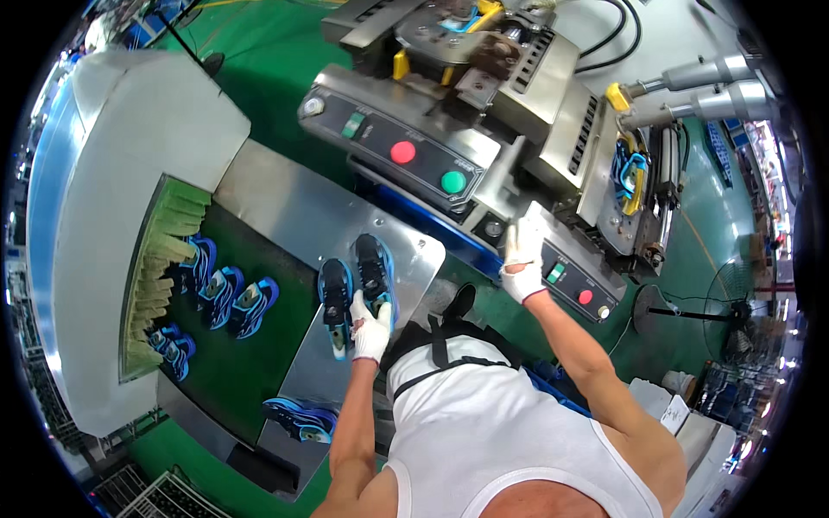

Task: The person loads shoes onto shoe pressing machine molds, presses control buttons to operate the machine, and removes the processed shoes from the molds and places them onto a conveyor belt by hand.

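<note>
My left hand (370, 332), in a white glove, grips the heel end of a black and blue sports shoe (373, 269) on the metal ledge. Its fingers partly hide the heel. Close on the left, a matching shoe (336, 298) lies beside it. My right hand (523, 246), gloved in white too, reaches over the edge of the machine's control panel (566, 268) with its fingers stretched out. Nothing shows in its grasp, and whether it presses on anything is not visible.
Several blue shoes (255, 308) lie on the green conveyor belt (233, 371) by a fringed opening (164, 276). Another pair (302, 420) sits at the near ledge. Ahead stands a metal machine with red button (402, 152) and green button (453, 182). A fan (734, 311) stands right.
</note>
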Motion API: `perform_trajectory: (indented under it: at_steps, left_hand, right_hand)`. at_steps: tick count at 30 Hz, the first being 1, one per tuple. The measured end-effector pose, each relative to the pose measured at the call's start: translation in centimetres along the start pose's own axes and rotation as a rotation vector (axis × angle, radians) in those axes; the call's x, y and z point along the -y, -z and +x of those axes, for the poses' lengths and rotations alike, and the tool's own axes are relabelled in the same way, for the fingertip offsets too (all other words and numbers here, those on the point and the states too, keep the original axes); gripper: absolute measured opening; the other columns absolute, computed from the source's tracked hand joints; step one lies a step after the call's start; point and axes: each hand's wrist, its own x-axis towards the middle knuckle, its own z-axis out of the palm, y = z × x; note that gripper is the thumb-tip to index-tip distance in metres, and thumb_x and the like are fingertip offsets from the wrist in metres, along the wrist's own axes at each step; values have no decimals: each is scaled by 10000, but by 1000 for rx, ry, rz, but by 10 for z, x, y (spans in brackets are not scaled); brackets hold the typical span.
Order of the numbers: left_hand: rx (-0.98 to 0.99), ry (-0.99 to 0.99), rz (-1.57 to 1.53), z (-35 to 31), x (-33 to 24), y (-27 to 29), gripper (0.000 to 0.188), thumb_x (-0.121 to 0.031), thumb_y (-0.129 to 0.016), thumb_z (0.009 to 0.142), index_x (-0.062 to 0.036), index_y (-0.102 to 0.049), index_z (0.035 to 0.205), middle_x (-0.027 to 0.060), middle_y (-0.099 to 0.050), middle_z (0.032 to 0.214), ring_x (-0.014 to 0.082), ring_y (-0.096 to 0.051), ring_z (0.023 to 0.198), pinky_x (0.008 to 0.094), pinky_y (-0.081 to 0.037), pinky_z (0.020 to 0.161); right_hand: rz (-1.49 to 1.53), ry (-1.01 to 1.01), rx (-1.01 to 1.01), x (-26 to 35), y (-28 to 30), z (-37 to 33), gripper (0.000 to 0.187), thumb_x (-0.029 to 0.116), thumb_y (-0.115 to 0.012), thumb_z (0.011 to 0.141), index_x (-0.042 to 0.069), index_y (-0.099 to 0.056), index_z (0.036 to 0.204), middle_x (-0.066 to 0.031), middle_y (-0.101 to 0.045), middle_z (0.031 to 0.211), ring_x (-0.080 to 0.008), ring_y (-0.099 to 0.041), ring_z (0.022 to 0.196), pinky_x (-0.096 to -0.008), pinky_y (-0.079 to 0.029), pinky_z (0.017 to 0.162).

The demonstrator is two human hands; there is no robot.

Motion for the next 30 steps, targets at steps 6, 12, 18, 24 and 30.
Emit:
perform_trajectory:
  at_steps: [6, 12, 18, 24, 30]
  left_hand:
    - [-281, -138, 55, -39, -20, 98, 634, -145, -797, 856, 16, -527, 1406, 256, -606, 1246, 456, -601, 1143, 518, -493, 1000]
    - [-169, 34, 206, -21, 73, 52, 814, -258, -850, 781, 3, -470, 1452, 258, -600, 1330, 438, -604, 1211, 520, -475, 1040]
    - [-16, 285, 51, 23, 80, 81, 885, -318, -885, 783, 50, -447, 1459, 248, -632, 1320, 385, -636, 1196, 481, -489, 1045]
    - [105, 122, 353, 75, 11, 111, 760, -435, -860, 815, 123, -582, 1249, 281, -690, 1180, 412, -699, 1021, 470, -594, 869]
    - [596, -125, 382, 47, -134, 38, 896, -568, -793, 835, 167, -555, 1289, 343, -622, 1279, 432, -652, 1156, 476, -519, 1004]
  right_hand:
    - [461, 53, 153, 61, 36, -18, 1049, 429, -800, 810, -35, -286, 1598, -299, -238, 1669, -474, -206, 1559, -563, -220, 1254]
    - [854, -85, 685, 269, 37, -40, 894, 550, -736, 790, 23, -482, 1467, -219, -682, 1269, -373, -675, 1173, -472, -496, 1034]
    - [993, -416, 519, 310, -22, -24, 722, 354, -814, 747, 38, -552, 1341, -217, -723, 1156, -391, -699, 1108, -482, -556, 948]
    - [1682, -653, 520, 238, 17, -49, 453, 385, -841, 745, -4, -758, 960, -127, -732, 872, -187, -676, 734, -370, -569, 716]
    - [1812, -1039, 347, 139, 90, -117, 517, 491, -844, 761, -14, -771, 848, -102, -674, 687, -165, -636, 615, -346, -552, 590]
